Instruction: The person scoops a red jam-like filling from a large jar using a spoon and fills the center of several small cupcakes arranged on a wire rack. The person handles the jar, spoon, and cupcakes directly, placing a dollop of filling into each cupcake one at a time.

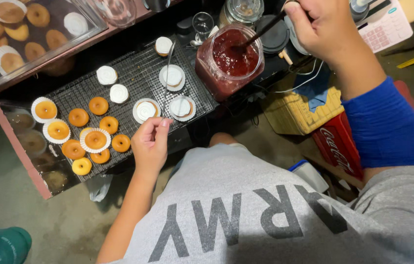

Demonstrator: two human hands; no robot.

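Jar [230, 61] of dark red jam stands at the wire rack's [133, 83] right end, tilted; right hand [317, 24] is clamped on a dark utensil [258, 34] whose tip is sunk in jam, hidden. Left hand [150, 144] hovers just beside the cream-topped pastries [146, 110], fingertips pinched together, empty. Red crate [336, 144] with white lettering is partly covered by the blue sleeve [388, 127]; yellow basket [292, 112] is beside it.

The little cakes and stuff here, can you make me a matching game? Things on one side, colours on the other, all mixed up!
Things:
1. Jam in the jar
2. Topping on the iced cake
3. Plain little cake
4. Sleeve on the right arm

Colours:
A. White
B. Blue
C. Dark red
D. Golden orange

Pairs: 1-C, 2-A, 3-D, 4-B
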